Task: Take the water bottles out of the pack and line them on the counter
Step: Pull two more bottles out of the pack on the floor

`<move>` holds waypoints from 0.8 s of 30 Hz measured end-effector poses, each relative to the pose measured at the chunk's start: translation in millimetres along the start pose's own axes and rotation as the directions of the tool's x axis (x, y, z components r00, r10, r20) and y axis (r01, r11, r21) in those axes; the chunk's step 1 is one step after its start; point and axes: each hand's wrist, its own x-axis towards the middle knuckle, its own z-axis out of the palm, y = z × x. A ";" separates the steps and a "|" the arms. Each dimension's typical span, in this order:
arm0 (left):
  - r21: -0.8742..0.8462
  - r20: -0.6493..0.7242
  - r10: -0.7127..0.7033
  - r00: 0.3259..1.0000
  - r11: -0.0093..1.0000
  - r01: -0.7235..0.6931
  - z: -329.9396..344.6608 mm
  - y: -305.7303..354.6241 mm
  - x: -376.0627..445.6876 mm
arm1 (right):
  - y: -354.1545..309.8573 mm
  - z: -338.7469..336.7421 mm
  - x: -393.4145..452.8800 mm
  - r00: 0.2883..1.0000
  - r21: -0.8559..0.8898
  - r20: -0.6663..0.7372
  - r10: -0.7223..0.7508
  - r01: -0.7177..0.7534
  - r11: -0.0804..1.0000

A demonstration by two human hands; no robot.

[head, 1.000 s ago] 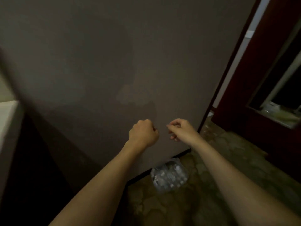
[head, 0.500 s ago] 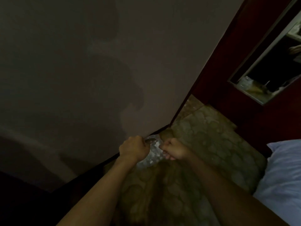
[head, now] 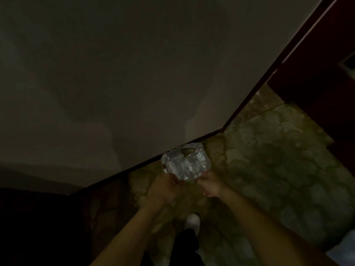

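- Pack of water bottles (head: pixel 186 163): a shrink-wrapped bundle standing on the mottled stone floor (head: pixel 278 160), tight against the dark skirting at the foot of the plain wall (head: pixel 134 73). The wrap looks closed on the near side; a dark gap shows on top, but the dim light hides whether it is a tear.
- My left hand (head: pixel 163 186): fingers curled, pinching the film at the pack's near left corner.
- My right hand (head: pixel 210 186): fingers curled at the near right corner, touching the wrap; I cannot tell whether it truly grips.
- Progress: I judge the task barely begun. No bottle is out, and no tabletop is in view. Opening the pack, lifting bottles and lining them up all remain.
- Change: a second ago my fists hung in the air well above the pack; half a second ago they reached it; now I am bent lower, with my white shoe (head: pixel 193 221) visible below.
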 end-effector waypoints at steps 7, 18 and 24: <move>-0.264 -0.079 -0.107 0.991 0.961 0.083 55.8 23.7 72.2 | 26.8 -33.4 74.7 0.995 0.201 0.072 0.063 -0.077 0.977; -0.424 0.077 -0.163 0.984 0.888 0.180 114.4 32.8 223.1 | 72.3 -62.4 202.5 0.999 0.082 0.015 0.051 -0.052 0.995; -0.448 0.040 -0.243 0.969 0.863 0.235 148.2 6.3 285.7 | 87.5 -43.6 288.8 0.994 0.077 0.088 0.068 -0.075 0.994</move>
